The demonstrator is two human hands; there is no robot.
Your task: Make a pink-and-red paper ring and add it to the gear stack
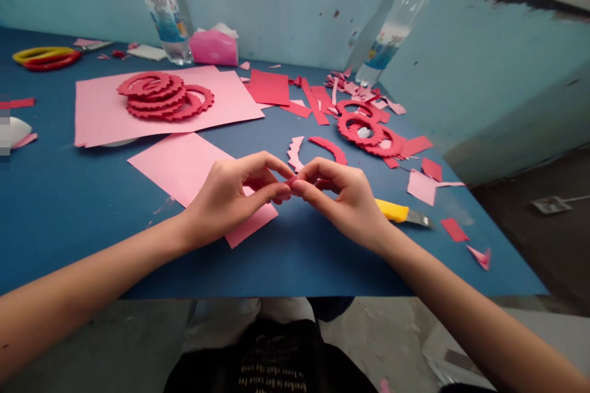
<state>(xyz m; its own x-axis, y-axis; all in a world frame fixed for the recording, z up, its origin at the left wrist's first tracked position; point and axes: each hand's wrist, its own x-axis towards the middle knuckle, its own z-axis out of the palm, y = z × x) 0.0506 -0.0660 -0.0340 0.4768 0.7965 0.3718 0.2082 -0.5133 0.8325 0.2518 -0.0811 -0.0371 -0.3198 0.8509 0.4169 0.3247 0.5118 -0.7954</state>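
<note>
My left hand [242, 193] and my right hand [338, 196] meet fingertip to fingertip above the blue table. Both pinch a small piece of red paper [291, 182], mostly covered by the fingers. Under my left hand lies a light pink paper sheet [179, 163]. Just beyond the fingers are a pink zigzag-edged paper arc [295, 152] and a red paper arc [329, 148]. A yellow utility knife [391, 210] rests partly behind my right hand, blade pointing right.
Red notched paper rings [154, 98] are piled on a larger pink sheet [92, 110]; more rings [364, 129] lie right among scraps. Two plastic bottles [166, 18], [387, 43] stand by the wall near a pink tissue pack [214, 48]. Scissors [48, 58] lie far left.
</note>
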